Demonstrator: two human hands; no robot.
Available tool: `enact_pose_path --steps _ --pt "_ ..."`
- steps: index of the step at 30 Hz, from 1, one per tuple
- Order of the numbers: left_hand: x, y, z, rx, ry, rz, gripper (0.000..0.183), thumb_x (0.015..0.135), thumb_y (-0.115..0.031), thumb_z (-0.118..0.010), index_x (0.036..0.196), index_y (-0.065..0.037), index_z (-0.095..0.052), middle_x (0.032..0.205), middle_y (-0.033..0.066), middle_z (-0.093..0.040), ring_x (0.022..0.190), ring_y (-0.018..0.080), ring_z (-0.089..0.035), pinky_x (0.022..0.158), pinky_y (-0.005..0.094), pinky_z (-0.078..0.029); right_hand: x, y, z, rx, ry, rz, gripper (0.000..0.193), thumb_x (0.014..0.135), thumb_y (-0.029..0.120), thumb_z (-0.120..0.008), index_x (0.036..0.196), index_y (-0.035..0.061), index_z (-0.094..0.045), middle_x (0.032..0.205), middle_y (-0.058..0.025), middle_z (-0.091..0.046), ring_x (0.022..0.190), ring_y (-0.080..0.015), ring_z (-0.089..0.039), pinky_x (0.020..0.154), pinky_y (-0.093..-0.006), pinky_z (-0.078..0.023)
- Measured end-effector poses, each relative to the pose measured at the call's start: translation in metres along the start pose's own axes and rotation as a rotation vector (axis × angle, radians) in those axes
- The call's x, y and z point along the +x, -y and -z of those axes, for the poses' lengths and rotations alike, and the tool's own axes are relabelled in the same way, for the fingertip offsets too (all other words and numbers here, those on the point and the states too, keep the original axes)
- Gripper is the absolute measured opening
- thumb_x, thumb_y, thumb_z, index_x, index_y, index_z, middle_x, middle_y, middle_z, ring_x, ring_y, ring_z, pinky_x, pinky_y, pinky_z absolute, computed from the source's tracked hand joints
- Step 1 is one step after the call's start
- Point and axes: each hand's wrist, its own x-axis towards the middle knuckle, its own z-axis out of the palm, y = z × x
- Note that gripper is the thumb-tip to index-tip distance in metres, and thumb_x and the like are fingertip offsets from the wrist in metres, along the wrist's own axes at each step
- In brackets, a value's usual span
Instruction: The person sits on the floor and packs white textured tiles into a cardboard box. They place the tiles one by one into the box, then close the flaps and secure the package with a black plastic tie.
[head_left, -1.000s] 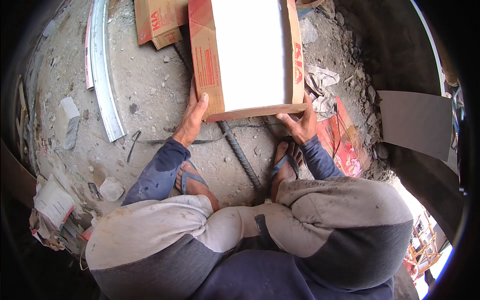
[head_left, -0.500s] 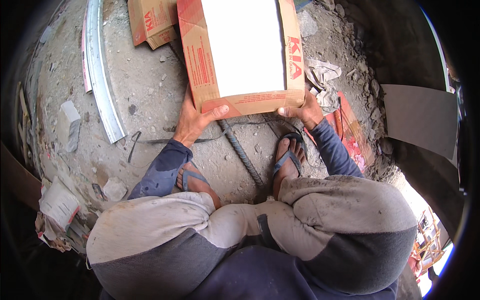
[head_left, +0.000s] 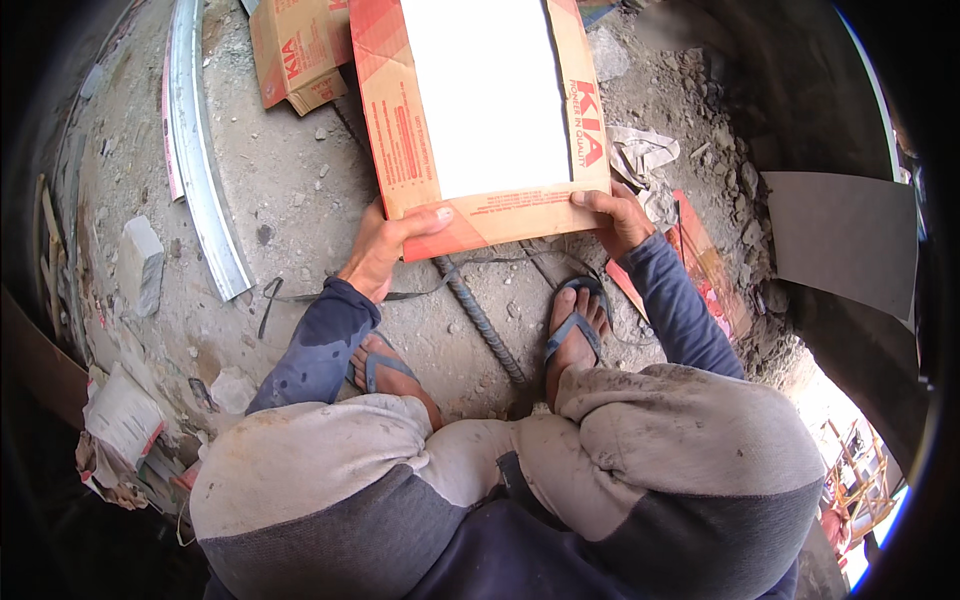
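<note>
A flat brown-and-red cardboard carton (head_left: 500, 222) with a smooth white face (head_left: 488, 95) framed inside its cut edges lies tilted before me at the top of the view. My left hand (head_left: 383, 247) grips its near left corner, thumb laid across the top and fingers hidden underneath. At the near right corner my right hand (head_left: 622, 217) holds it the same way, the thumb bent over the rim. What the white face is made of, I cannot tell; it is glaringly bright. The carton's far edge is cut off by the frame.
Left of the carton lie another torn carton (head_left: 305, 50), a long metal channel (head_left: 200, 160) and a pale stone block (head_left: 142, 262). A ribbed steel bar (head_left: 478, 318) and a black strap (head_left: 420, 293) lie by my sandaled feet. Crumpled cloth (head_left: 645, 155) and rubble lie to the right.
The carton's near edge has come slightly closer to me, with both hands still on it. My right thumb now reaches further over the rim.
</note>
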Motion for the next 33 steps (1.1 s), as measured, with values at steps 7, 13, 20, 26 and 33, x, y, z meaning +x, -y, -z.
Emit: enact_pose_path --steps 7,13,20,26,33 --pt "0.000 -0.008 0.004 0.116 0.060 -0.010 0.071 0.085 -0.030 -0.078 0.142 0.005 -0.053 0.132 0.0171 -0.063 0.124 0.0243 -0.060 0.111 0.0376 -0.041 -0.005 0.010 -0.011 -0.008 -0.032 -0.075 0.080 0.077 0.026 -0.078 0.146 0.0006 -0.047 0.132 -0.0165 -0.062 0.120 -0.0301 -0.061 0.104 -0.0507 -0.049" --pt "0.000 -0.009 -0.001 0.102 0.099 -0.005 0.072 0.087 -0.029 -0.076 0.144 0.005 -0.050 0.135 0.0179 -0.061 0.128 0.0248 -0.058 0.113 0.0391 -0.040 -0.013 0.024 -0.015 -0.145 -0.131 -0.123 0.078 0.076 0.029 -0.076 0.144 0.0035 -0.048 0.123 -0.0163 -0.064 0.107 -0.0292 -0.065 0.089 -0.0476 -0.055" --pt "-0.015 -0.058 -0.013 -0.052 0.118 0.048 0.069 0.089 -0.027 -0.074 0.146 0.003 -0.050 0.138 0.0157 -0.061 0.129 0.0243 -0.058 0.114 0.0397 -0.040 -0.031 0.059 -0.017 -0.080 -0.177 -0.074 0.074 0.079 0.041 -0.073 0.139 0.0016 -0.055 0.109 -0.0122 -0.069 0.092 -0.0198 -0.067 0.063 -0.0336 -0.052" --pt "-0.019 -0.104 -0.027 -0.115 0.134 0.163 0.065 0.091 -0.028 -0.073 0.146 0.001 -0.052 0.135 0.0137 -0.064 0.125 0.0240 -0.061 0.111 0.0395 -0.043 -0.031 0.076 -0.038 0.120 -0.255 -0.034 0.066 0.081 0.047 -0.073 0.128 0.0033 -0.060 0.101 -0.0126 -0.073 0.079 -0.0235 -0.073 0.054 -0.0356 -0.053" --pt "-0.027 -0.159 -0.021 0.084 0.107 0.360 0.072 0.093 -0.051 -0.068 0.149 -0.011 -0.049 0.135 0.0124 -0.061 0.116 0.0241 -0.061 0.093 0.0449 -0.051 -0.044 0.121 -0.047 0.059 -0.078 -0.074 0.068 0.084 0.054 -0.067 0.125 0.0006 -0.059 0.093 -0.0124 -0.072 0.070 -0.0225 -0.071 0.043 -0.0343 -0.051"
